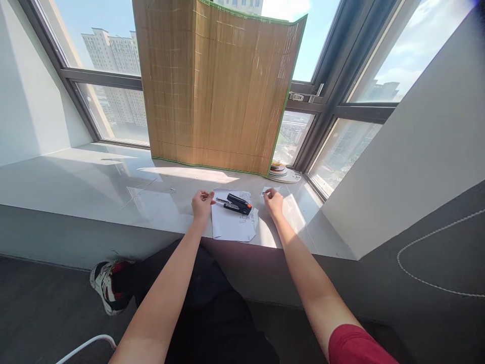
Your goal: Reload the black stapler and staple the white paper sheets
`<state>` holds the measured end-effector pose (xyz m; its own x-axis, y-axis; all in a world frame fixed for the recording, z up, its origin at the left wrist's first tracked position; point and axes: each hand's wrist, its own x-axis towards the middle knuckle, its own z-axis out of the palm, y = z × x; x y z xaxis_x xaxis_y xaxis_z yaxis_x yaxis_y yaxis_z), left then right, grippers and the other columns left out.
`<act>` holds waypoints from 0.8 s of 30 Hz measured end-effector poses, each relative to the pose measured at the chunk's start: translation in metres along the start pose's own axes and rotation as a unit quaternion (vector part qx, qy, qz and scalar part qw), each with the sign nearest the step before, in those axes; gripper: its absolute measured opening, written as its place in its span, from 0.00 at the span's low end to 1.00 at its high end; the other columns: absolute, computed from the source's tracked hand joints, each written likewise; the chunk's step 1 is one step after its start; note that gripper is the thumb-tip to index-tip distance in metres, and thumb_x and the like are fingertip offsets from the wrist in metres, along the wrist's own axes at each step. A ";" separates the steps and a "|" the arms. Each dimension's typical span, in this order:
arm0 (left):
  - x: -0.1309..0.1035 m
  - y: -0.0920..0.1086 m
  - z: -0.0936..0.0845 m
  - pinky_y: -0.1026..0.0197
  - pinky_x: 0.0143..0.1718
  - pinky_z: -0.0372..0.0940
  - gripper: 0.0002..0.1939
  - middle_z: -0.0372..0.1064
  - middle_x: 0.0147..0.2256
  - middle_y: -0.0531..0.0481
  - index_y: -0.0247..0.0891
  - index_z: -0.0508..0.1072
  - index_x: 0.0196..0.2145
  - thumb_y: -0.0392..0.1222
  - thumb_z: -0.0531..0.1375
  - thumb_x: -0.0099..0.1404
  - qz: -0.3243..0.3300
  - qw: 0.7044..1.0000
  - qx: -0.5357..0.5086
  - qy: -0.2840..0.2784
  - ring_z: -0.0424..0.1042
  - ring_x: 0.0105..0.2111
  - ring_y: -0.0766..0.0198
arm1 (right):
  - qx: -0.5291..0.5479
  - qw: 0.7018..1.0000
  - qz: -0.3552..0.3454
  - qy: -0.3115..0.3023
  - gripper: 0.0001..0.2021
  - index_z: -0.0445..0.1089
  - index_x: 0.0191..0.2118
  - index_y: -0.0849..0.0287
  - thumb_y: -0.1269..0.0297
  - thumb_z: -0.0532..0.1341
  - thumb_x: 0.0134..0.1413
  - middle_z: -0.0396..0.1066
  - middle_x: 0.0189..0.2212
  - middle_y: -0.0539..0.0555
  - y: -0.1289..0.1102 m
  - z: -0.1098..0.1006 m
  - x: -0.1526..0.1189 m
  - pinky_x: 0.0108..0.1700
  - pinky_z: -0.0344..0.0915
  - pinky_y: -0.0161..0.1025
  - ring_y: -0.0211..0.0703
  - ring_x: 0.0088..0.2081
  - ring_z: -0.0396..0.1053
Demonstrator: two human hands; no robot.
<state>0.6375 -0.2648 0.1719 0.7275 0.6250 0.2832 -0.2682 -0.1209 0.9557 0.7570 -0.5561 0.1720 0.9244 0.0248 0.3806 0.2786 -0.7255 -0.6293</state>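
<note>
Stapler (239, 202) sits on the paper (229, 228), near the windowsill's (98, 184) front edge! Left hand (202, 203) curls beside its tip, right hand (274, 202) curls beyond the paper; can't tell what either grips. Snagging that paper could drag everything off.

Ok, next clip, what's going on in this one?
A person is at a windowsill. A black stapler lies on white paper; the left hand is at its metal end, though whether it grips it is unclear. The right hand, right of the stapler, is pinched, perhaps on something too small to make out.
</note>
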 end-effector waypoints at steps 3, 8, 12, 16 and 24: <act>-0.002 0.003 -0.003 0.59 0.33 0.71 0.13 0.76 0.33 0.50 0.41 0.75 0.39 0.48 0.72 0.64 0.068 0.993 0.090 -0.020 0.77 0.26 0.61 | 0.084 0.994 -0.064 -0.033 0.16 0.74 0.44 0.58 0.54 0.54 0.66 0.72 0.30 0.52 -0.021 0.007 -0.013 0.41 0.65 0.38 0.45 0.34 0.69; -0.002 0.002 -0.005 0.52 0.45 0.71 0.05 0.80 0.34 0.47 0.44 0.81 0.35 0.38 0.72 0.61 0.129 0.962 0.230 -0.072 0.79 0.37 0.52 | 0.174 0.955 -0.168 -0.172 0.22 0.73 0.52 0.56 0.43 0.58 0.65 0.76 0.39 0.53 -0.045 0.014 -0.037 0.45 0.68 0.38 0.46 0.42 0.72; 0.000 -0.002 -0.006 0.48 0.52 0.70 0.08 0.82 0.38 0.46 0.45 0.84 0.35 0.33 0.72 0.59 0.149 0.942 0.281 -0.108 0.78 0.44 0.48 | 0.143 0.939 -0.235 -0.207 0.27 0.72 0.56 0.56 0.48 0.69 0.55 0.76 0.52 0.57 -0.049 0.019 -0.044 0.55 0.67 0.43 0.51 0.52 0.72; 0.003 -0.003 -0.006 0.46 0.53 0.68 0.07 0.81 0.39 0.45 0.46 0.86 0.37 0.35 0.72 0.61 0.158 0.927 0.319 -0.122 0.75 0.44 0.47 | 0.107 0.949 -0.223 -0.196 0.19 0.74 0.53 0.56 0.57 0.68 0.58 0.77 0.47 0.56 -0.047 0.022 -0.043 0.55 0.67 0.43 0.50 0.48 0.73; 0.004 0.000 -0.002 0.49 0.51 0.68 0.05 0.79 0.39 0.45 0.45 0.87 0.36 0.38 0.74 0.60 0.168 0.916 0.330 -0.154 0.73 0.45 0.48 | 0.165 0.942 -0.238 -0.168 0.16 0.77 0.51 0.56 0.58 0.67 0.58 0.77 0.44 0.56 -0.041 0.020 -0.041 0.53 0.68 0.44 0.50 0.47 0.73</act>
<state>0.6397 -0.2608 0.1726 0.8446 0.2332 0.4820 -0.1428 -0.7695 0.6225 0.7127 -0.5136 0.1679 0.6896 0.5493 0.4720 0.6969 -0.3261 -0.6387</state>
